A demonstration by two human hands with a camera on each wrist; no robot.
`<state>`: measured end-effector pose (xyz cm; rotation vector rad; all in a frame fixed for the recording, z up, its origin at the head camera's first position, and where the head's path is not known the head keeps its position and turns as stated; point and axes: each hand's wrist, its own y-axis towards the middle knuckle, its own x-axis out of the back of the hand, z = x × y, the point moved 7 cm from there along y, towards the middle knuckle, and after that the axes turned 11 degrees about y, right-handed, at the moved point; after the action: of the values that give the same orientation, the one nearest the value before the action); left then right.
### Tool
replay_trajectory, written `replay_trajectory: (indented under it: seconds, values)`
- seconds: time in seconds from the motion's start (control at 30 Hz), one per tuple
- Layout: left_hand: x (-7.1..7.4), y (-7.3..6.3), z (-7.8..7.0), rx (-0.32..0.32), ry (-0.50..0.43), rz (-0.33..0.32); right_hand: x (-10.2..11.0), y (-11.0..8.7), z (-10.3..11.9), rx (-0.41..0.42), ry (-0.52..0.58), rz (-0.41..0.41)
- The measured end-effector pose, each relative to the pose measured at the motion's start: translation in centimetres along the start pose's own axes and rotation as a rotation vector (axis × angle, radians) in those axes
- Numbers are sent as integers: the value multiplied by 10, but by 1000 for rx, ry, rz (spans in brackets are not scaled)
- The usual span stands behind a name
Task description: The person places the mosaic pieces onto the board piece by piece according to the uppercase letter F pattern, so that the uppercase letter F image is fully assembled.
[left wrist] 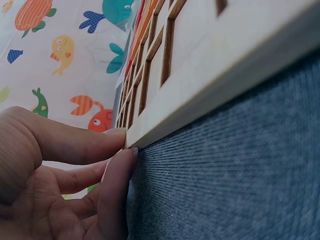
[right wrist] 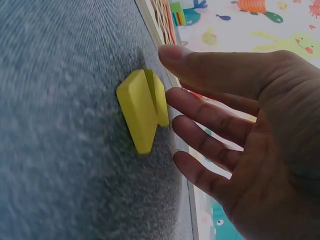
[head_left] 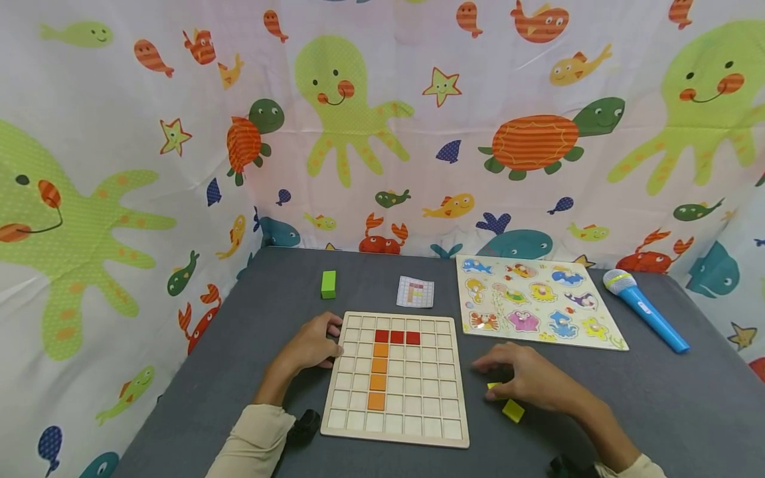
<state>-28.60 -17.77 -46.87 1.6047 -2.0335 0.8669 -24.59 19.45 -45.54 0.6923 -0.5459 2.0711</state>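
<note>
A wooden grid board (head_left: 418,385) lies on the dark cloth, with a row of three red squares (head_left: 397,337) and a column of several orange squares (head_left: 379,366) in its cells. My left hand (head_left: 311,342) holds the board's left edge; in the left wrist view, thumb and finger (left wrist: 85,142) pinch the rim. To the right of the board, my right hand (head_left: 528,375) hovers with thumb and fingers spread apart. Two yellow blocks (right wrist: 137,112) lie close together just past its fingertips (right wrist: 172,52). In the head view the hand partly hides one yellow block (head_left: 493,386).
A green block (head_left: 328,284) stands behind the board, left of a small printed pattern card (head_left: 415,292). At the back right lies a sea-animal puzzle board (head_left: 540,302), with a blue toy microphone (head_left: 648,312) beside it. A patterned curtain (head_left: 388,119) closes off the back.
</note>
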Motion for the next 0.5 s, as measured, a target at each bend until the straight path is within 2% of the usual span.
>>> replay_trajectory:
  seconds: [0.3, 0.5]
  values:
    - [1, 0, 0, 0, 2, 0, 3, -3, -4, 10, 57, 44]
    - [1, 0, 0, 2, 3, 1, 4, -4, -8, 36, 63, 28]
